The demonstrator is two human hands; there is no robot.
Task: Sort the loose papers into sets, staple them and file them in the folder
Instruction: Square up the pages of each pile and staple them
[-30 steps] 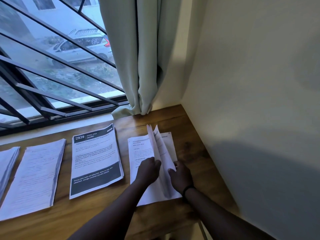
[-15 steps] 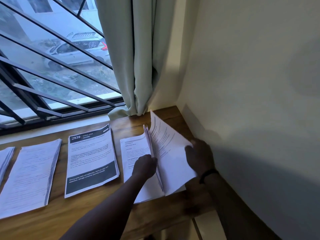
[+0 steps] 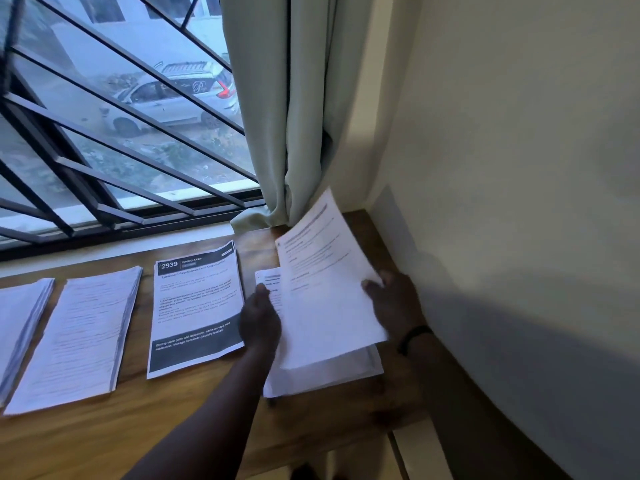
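Observation:
Several paper piles lie in a row on the wooden table. My right hand grips the right edge of a lifted bundle of printed sheets, held above the rightmost pile. My left hand rests at the left edge of that pile, its fingers under the lifted sheets and hidden. To the left lies a pile topped by a sheet headed 2939 with black bands. Further left are two thicker white piles. No stapler or folder is in view.
A barred window runs along the table's far side, with a pale green curtain hanging at its right end. A cream wall closes off the table's right side. The table's front edge is near my arms.
My right hand has swung the upper sheets off the rightmost pile, to the right and then upward, so they now hang flat above it. My left hand slid to the pile's left edge.

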